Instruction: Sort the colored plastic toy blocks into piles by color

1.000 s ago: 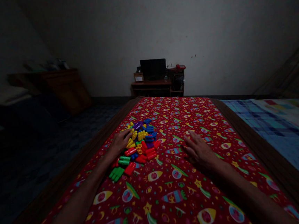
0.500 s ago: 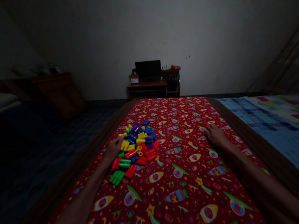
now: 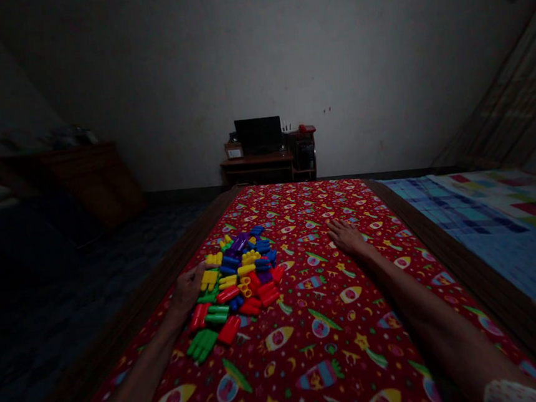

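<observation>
A heap of plastic toy blocks in red, yellow, green, blue and purple lies on the left half of a red patterned cloth point(image 3: 318, 340). Several have finger-like prongs, such as the green block point(image 3: 202, 345) at the near end. My left hand point(image 3: 189, 289) rests at the heap's left edge, one finger stretched out beside a yellow block point(image 3: 209, 280); its other fingers are partly hidden, and no block shows in its grasp. Flat on the cloth, right of the heap, lies my right hand point(image 3: 346, 236), fingers spread and holding nothing.
The cloth covers a long table with dark brown edges point(image 3: 422, 244). Beyond it stands a desk point(image 3: 257, 160) with a black monitor point(image 3: 258, 135). To the right is a bed with a blue checked sheet point(image 3: 441, 204); a wooden cabinet point(image 3: 91, 185) stands at the left.
My right hand has moved left across the cloth toward the heap, its fingers now more spread. My left hand has drawn back slightly to the heap's edge. The view has shifted a little.
</observation>
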`<state>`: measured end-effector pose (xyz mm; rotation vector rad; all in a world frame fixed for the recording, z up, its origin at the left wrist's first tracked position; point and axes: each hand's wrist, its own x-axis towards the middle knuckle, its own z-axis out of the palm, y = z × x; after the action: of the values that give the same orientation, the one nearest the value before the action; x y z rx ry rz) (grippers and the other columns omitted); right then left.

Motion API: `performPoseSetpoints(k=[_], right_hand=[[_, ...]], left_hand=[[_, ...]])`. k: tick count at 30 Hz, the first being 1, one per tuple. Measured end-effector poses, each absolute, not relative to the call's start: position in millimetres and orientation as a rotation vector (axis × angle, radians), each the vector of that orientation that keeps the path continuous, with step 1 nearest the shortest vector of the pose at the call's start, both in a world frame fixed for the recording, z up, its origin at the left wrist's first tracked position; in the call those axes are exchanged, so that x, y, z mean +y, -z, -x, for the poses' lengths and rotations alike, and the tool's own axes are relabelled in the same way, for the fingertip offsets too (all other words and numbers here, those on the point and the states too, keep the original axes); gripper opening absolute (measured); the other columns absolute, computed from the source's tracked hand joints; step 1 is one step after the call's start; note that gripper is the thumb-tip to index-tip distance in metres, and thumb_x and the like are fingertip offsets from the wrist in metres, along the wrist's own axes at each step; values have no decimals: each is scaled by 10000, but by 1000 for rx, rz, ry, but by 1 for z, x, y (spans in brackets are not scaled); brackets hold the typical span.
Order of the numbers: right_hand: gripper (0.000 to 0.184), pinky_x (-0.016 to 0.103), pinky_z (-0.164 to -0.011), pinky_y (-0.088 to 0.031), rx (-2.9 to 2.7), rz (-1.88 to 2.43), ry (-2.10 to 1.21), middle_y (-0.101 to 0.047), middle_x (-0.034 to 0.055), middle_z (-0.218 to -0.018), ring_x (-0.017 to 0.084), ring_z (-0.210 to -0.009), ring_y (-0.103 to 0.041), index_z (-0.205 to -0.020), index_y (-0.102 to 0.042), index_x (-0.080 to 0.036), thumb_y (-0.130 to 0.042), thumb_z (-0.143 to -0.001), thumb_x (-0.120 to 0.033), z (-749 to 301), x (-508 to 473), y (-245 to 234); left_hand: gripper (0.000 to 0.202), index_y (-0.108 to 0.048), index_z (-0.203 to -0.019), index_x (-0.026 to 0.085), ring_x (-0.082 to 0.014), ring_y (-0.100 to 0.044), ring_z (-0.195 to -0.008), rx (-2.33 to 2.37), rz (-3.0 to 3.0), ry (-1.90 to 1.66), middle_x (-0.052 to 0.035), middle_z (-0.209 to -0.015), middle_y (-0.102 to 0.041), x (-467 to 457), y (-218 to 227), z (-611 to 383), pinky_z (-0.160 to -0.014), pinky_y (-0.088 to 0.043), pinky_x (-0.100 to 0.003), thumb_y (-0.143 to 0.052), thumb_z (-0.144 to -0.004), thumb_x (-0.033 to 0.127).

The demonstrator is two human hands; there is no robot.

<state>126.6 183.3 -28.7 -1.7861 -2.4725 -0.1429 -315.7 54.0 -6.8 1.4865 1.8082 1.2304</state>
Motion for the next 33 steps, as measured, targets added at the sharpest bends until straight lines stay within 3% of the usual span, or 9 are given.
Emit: performPoseSetpoints(k=[6, 10, 12, 14, 18, 21, 24, 29, 33], right_hand=[[453, 557, -1070, -338, -2415, 1928, 314, -463, 116, -1470, 290, -1369, -384, -1311, -571, -204, -310, -944, -252, -271, 165, 52], [471, 562, -972, -420, -2159, 2170, 341, -521, 183, -1395, 332, -1262, -487, -1290, -569, -144, -284, -960, -322, -295, 142, 44], [506, 534, -990, -407, -2087, 2151, 409, -552, 212, -1339, 322, -1216, -519, -1267, -573, -106, -246, -972, -354, -279, 130, 39], [522, 495, -1042, -370, -2124, 1997, 469, -524, 209, -1369, 304, -1258, -487, -1283, -561, -100, -237, -979, -374, -251, 119, 38], [506, 472, -1049, -387, -2324, 1694, 376, -491, 123, -1442, 281, -1330, -427, -1378, -502, -189, -259, -985, -395, -205, 107, 52], [513, 481, -1049, -392, -2364, 1636, 363, -515, 126, -1423, 281, -1326, -433, -1397, -484, -158, -241, -986, -346, -200, 109, 64], [511, 472, -1058, -385, -2376, 1609, 403, -510, 139, -1426, 286, -1325, -432, -1389, -488, -124, -252, -978, -314, -206, 114, 68], [501, 471, -1072, -372, -2346, 1623, 416, -516, 125, -1423, 279, -1332, -427, -1383, -494, -138, -248, -980, -307, -204, 113, 66], [505, 478, -1061, -382, -2303, 1654, 403, -522, 131, -1416, 288, -1327, -433, -1375, -507, -138, -250, -982, -323, -199, 109, 64]], left_hand=[[646, -727, -726, 148, -239, -644, -660, 1850, -1525, -1262, -70, -687, -716, 56, 6, 312, -545, -499, -280, -470, -685, 739], [667, -729, -765, 135, -243, -666, -705, 1855, -1578, -1247, -68, -666, -700, 56, 10, 313, -571, -518, -279, -416, -737, 724], [663, -727, -798, 136, -248, -681, -763, 1878, -1620, -1251, -82, -739, -721, 57, 12, 314, -632, -539, -294, -376, -777, 698], [645, -720, -847, 148, -253, -679, -912, 1893, -1704, -1332, -100, -898, -741, 59, 14, 316, -785, -548, -321, -315, -832, 650], [639, -689, -1021, 160, -235, -529, -1249, 1946, -1855, -1460, -101, -1230, -664, 63, 18, 319, -1113, -354, -391, -196, -907, 549], [673, -640, -1166, 150, -252, -516, -1272, 1933, -1751, -1271, -110, -1279, -638, 65, 19, 316, -1121, -340, -440, -180, -906, 568], [690, -628, -1196, 167, -275, -521, -1272, 1871, -1672, -1079, -110, -1248, -658, 66, 16, 302, -1092, -378, -464, -208, -889, 620], [719, -610, -1245, 182, -260, -395, -1384, 1749, -1719, -1034, -81, -1315, -625, 76, 7, 267, -1167, -272, -426, -232, -870, 664], [775, -535, -1351, 171, -253, -321, -1425, 1629, -1736, -1002, -74, -1455, -492, 89, 5, 235, -1187, -230, -409, -225, -862, 686]])
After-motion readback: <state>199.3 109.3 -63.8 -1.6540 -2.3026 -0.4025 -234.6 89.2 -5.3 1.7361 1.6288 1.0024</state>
